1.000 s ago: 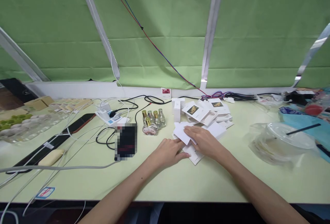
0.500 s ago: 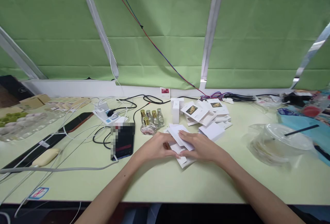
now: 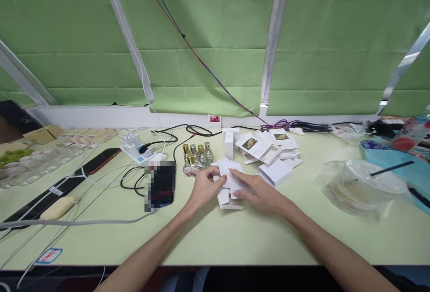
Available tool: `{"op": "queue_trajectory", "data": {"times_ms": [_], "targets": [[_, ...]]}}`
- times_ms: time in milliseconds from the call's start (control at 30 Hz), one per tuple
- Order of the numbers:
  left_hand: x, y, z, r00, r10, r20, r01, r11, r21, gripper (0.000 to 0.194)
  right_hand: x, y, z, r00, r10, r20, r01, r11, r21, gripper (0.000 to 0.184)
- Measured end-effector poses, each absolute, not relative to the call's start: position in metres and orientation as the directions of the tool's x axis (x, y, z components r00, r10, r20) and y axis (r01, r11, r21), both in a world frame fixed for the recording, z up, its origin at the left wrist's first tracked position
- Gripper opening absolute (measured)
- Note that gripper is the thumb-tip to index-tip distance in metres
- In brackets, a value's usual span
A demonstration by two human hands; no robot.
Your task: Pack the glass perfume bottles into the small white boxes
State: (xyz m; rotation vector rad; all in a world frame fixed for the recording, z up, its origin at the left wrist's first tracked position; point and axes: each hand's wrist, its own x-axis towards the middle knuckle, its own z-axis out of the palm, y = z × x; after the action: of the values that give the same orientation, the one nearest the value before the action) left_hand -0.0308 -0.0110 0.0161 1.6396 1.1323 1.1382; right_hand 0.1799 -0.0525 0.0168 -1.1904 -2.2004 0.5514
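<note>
Between my hands is a white cardboard box [image 3: 233, 179], partly flattened, its flaps sticking out toward me. My left hand [image 3: 206, 185] grips its left side, thumb on the upper face. From the right, my right hand [image 3: 260, 189] holds the box with fingers on top and thumb near the lower flap. Just behind it stand small upright white boxes [image 3: 229, 148]. Small glass bottles [image 3: 198, 157] with gold and silver caps cluster to the left of them. On the right lies a loose pile of white cartons [image 3: 258, 146], some with a dark printed picture.
A phone [image 3: 162, 183] lies left of my hands, near a white power strip [image 3: 143, 154] and tangled cables. A lidded plastic bowl [image 3: 374, 180] in a clear bag sits at the right. Egg-tray-like packaging [image 3: 36, 166] is at far left. Green blinds [image 3: 208, 59] hang behind the table.
The white box has turned more upright in my hands, its face now pointing away from me. My left hand has shifted up its left edge, and my right hand has slid slightly right.
</note>
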Motion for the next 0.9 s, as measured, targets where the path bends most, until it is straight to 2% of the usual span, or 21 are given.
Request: {"op": "queue_trajectory", "data": {"times_ms": [100,200,300,367,433,533,600,733,800,900], "targets": [[-0.034,-0.007,0.019,0.178,0.963,0.201,0.126,-0.225,0.966,0.022,0.179,-0.047,0.014,-0.299,0.859,0.415,0.573,0.510,-0.641,0.045],[-0.036,-0.006,0.024,0.172,0.955,0.242,0.013,-0.248,0.969,0.026,0.179,-0.040,0.010,-0.092,0.818,0.568,0.516,0.527,-0.675,0.039],[-0.036,-0.009,0.028,0.183,0.938,0.295,-0.071,-0.286,0.956,0.028,0.178,-0.035,0.008,0.112,0.812,0.573,0.395,0.493,-0.775,0.051],[-0.037,-0.012,0.030,0.204,0.927,0.314,-0.121,-0.295,0.948,0.031,0.180,-0.033,0.009,0.189,0.873,0.450,0.232,0.406,-0.884,0.067],[-0.037,-0.014,0.031,0.233,0.921,0.312,-0.163,-0.280,0.946,0.033,0.181,-0.033,0.012,0.107,0.960,0.258,0.027,0.256,-0.966,0.071],[-0.037,-0.014,0.030,0.278,0.916,0.289,-0.173,-0.248,0.953,0.035,0.184,-0.038,0.020,-0.198,0.979,0.047,-0.170,0.013,-0.985,0.056],[-0.037,-0.013,0.029,0.271,0.908,0.319,-0.159,-0.284,0.946,0.035,0.186,-0.042,0.024,-0.309,0.951,0.012,-0.230,-0.063,-0.971,0.049],[-0.034,-0.013,0.030,0.191,0.878,0.439,-0.075,-0.433,0.898,0.034,0.186,-0.043,0.027,-0.315,0.949,0.004,-0.295,-0.093,-0.951,0.051],[-0.031,-0.014,0.031,0.173,0.900,0.401,-0.062,-0.396,0.916,0.034,0.186,-0.042,0.026,-0.290,0.957,0.002,-0.313,-0.093,-0.945,0.053],[-0.028,-0.016,0.031,0.176,0.941,0.287,-0.101,-0.273,0.957,0.045,0.184,-0.041,0.026,-0.260,0.966,-0.020,-0.317,-0.104,-0.943,0.053]]}}
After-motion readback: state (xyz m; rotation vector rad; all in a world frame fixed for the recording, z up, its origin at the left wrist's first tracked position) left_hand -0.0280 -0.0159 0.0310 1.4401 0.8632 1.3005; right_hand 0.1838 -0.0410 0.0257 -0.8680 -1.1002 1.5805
